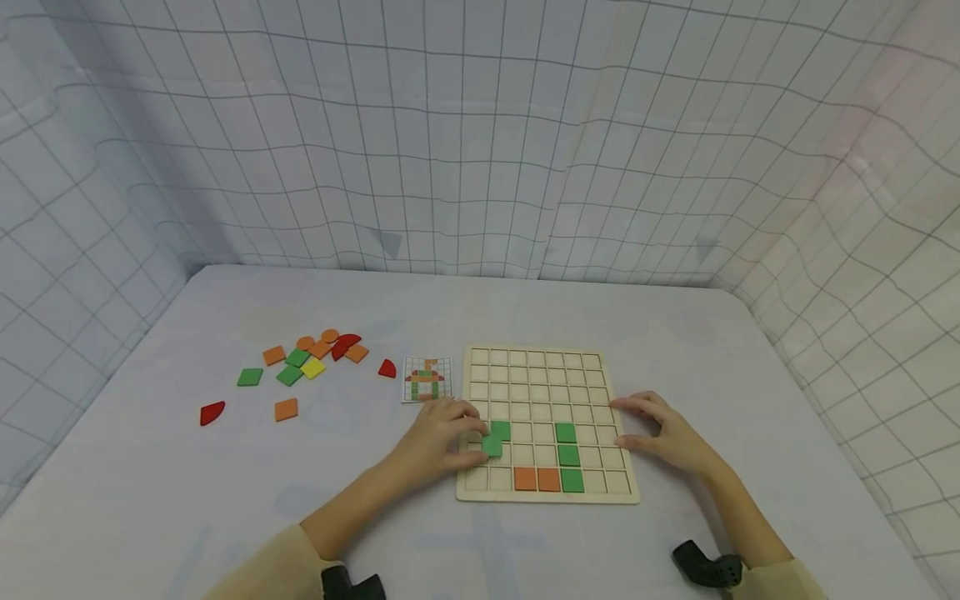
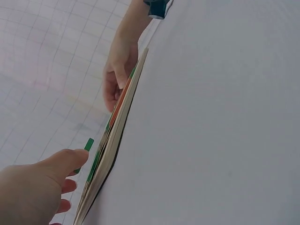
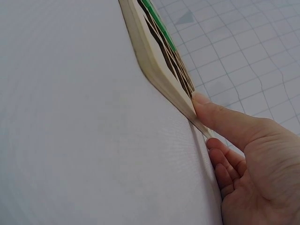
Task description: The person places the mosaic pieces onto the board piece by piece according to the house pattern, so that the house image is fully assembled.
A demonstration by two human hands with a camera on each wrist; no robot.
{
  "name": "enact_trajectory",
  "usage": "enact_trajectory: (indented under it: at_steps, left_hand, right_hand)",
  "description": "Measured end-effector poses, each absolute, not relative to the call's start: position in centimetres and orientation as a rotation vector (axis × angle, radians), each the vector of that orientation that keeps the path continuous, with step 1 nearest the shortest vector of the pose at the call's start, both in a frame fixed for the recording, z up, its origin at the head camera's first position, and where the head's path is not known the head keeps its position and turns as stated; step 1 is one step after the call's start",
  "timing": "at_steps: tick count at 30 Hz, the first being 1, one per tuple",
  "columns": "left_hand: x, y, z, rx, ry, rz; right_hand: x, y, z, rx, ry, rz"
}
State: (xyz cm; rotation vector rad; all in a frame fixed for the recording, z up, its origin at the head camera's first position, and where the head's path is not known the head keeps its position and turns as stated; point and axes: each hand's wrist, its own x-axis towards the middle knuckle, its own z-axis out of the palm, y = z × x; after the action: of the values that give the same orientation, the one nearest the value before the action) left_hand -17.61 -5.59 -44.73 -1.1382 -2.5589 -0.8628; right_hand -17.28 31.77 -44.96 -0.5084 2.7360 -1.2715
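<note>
My left hand (image 1: 441, 433) pinches a green square tile (image 1: 492, 447) over the left side of the wooden grid board (image 1: 551, 388). In the left wrist view, that tile shows edge-on and tilted, apart from the board. Just beyond it, another green tile (image 1: 500, 430) lies in a cell. On the board's right side, a column of green squares (image 1: 567, 456) stands beside two orange squares (image 1: 537, 479) in the bottom row. My right hand (image 1: 671, 433) touches the board's right edge with thumb and fingertips spread apart. In the right wrist view, the thumb (image 3: 220, 115) rests against the rim.
A small printed pattern card (image 1: 427, 379) lies left of the board. Farther left are scattered loose pieces: orange squares (image 1: 286, 409), orange discs (image 1: 330, 335), green squares (image 1: 250, 377), a yellow square (image 1: 313, 367) and red quarter-rounds (image 1: 212, 412). Gridded cloth walls surround the white table (image 1: 675, 333).
</note>
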Motion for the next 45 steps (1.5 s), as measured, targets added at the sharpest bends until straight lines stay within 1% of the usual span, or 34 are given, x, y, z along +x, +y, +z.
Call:
enact_trajectory:
  at_steps: [11, 19, 27, 33, 39, 45]
  left_hand:
    - [-17.2, -4.4, -44.9, -1.194, -2.596, -0.769]
    - [-17.1, -4.4, -45.0, -1.184, -2.577, -0.768]
    - [-17.1, -4.4, -45.0, -1.183, -2.624, -0.777]
    - [-17.1, -4.5, -44.7, -1.172, -2.635, -0.803]
    - [-18.1, -6.1, -43.8, -1.027, -2.631, -0.851]
    - [-20.5, -11.0, -43.2, -0.79, -2.556, -0.854]
  right_hand:
    - [-16.3, 30.4, -42.9, -0.506, 2.752, -1.255]
    - [-17.1, 31.5, -44.6, -0.481, 2.756, -1.233]
    - [-16.6, 30.7, -43.4, -0.481, 2.753, -1.248]
    - [-17.1, 31.5, -44.5, -0.482, 2.761, -1.229]
    - [-17.4, 31.9, -45.1, -0.491, 2.741, -1.262]
    - [-17.4, 31.9, -45.2, -0.508, 2.746, -1.273]
